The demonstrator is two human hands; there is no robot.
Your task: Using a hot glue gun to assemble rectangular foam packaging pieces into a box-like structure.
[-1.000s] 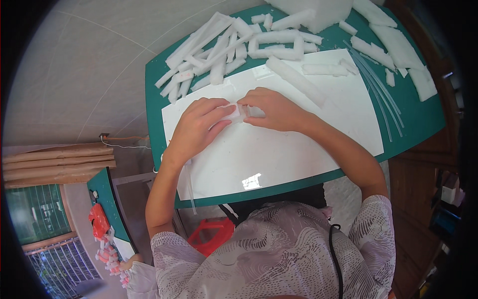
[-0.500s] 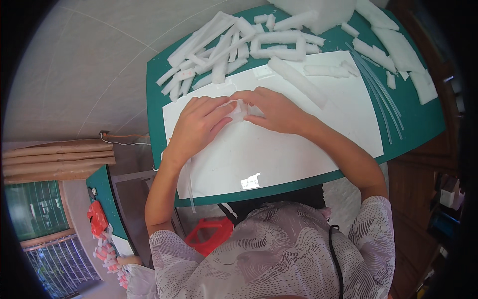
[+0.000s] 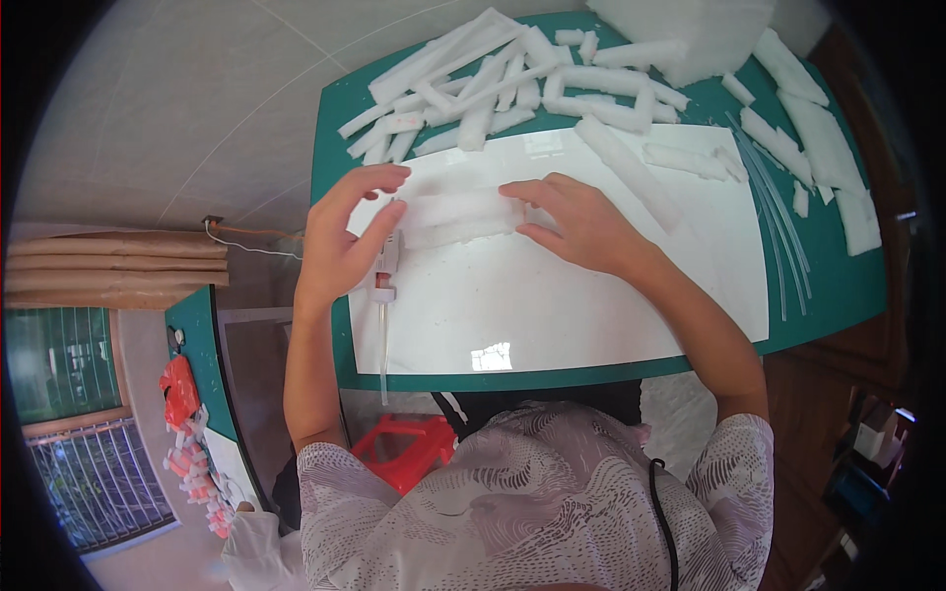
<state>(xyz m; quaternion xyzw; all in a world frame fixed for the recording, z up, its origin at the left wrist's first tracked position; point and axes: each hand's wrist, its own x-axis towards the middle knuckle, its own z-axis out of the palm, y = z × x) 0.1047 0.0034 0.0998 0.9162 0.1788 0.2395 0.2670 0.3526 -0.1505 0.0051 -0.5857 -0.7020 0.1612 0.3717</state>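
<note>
Head view: the white board (image 3: 591,295) lies on the green table (image 3: 340,103). The foam piece (image 3: 458,212) is on the board's far-left area. The left hand (image 3: 340,231), over the board's left edge, is open, thumb and fingers spread, beside the foam piece's left end; contact cannot be determined. The right hand (image 3: 586,222), over the board's far half, has thumb and index finger at the foam piece's right end; whether they grip cannot be determined. A glue gun (image 3: 387,258) is at the board's left side, its clear stick (image 3: 383,340) extending past the near edge. Foam strips (image 3: 478,123) are piled beyond the board's far edge; clear rods (image 3: 785,219) lie to its right
</note>
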